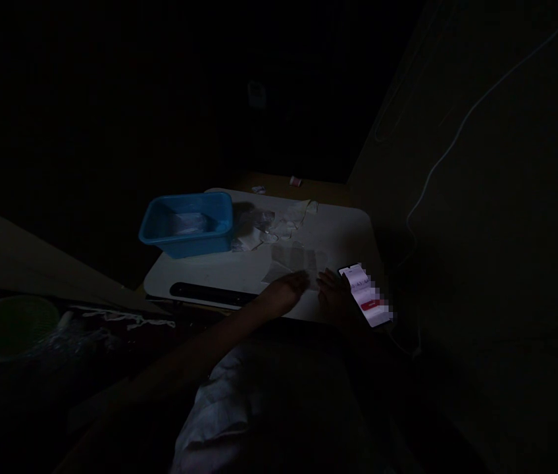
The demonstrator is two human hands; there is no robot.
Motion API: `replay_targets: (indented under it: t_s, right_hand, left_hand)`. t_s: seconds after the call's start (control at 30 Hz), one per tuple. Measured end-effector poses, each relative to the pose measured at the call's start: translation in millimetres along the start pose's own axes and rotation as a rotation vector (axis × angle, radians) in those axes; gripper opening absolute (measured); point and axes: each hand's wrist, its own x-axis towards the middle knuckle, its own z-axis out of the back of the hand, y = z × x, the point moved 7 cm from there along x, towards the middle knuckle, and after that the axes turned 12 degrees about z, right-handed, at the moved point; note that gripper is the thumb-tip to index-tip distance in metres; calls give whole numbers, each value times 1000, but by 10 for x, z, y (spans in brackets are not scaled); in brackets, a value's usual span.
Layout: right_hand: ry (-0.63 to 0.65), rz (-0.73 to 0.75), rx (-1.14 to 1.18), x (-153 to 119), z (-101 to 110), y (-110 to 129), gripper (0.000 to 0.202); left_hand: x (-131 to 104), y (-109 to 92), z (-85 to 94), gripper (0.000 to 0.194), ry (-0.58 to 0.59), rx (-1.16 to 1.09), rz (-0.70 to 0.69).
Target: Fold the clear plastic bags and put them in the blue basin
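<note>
In the dim light a thin, see-through plastic bag (291, 258) lies flat on the white tabletop (345, 230). My left hand (286, 293) is at its near edge, fingers bunched together and closed on the plastic as far as the dark shows. Close by on the right, my right hand (332, 293) rests at the bag's near right corner with its fingers somewhat apart. Just right of that hand is a lit phone (365, 296). Beyond the bag lies a loose heap of clear plastic pieces (264, 227).
A blue plastic basin (185, 247) with pale sheets inside stands at the table's left. A long black bar-shaped object (212, 293) lies along the near edge. A small red-and-white item (295, 181) sits behind the table. A white cable (430, 178) hangs along the right wall.
</note>
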Motion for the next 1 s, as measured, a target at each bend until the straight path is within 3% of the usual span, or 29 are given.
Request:
replay_targets:
  t_s: [0.13, 0.3, 0.47, 0.53, 0.63, 0.77, 0.87, 1.0]
  right_hand:
    - [-26, 5, 61, 24, 80, 40, 32]
    - [-77, 20, 163, 79, 187, 98, 32]
    - [-94, 22, 219, 142, 229, 124, 33]
    - [-110, 7, 205, 146, 230, 100, 32]
    - [-113, 5, 184, 144, 200, 53, 31]
    - [-106, -4, 192, 148, 149, -14, 32]
    - [-107, -3, 192, 150, 132, -35, 32]
    - [-125, -13, 182, 139, 130, -53, 31]
  left_hand:
    - [55, 41, 10, 37, 31, 42, -6]
    - [31, 104, 51, 60, 65, 99, -25]
    - [125, 180, 88, 40, -66, 63, 118]
    - [116, 216, 89, 38, -88, 31, 116]
    - [32, 304, 100, 43, -81, 28, 61]
    - [-48, 473, 142, 46, -27, 109, 86]
    - [-11, 473, 164, 46, 27, 187, 63]
    - [105, 418, 187, 42, 11, 276, 56]
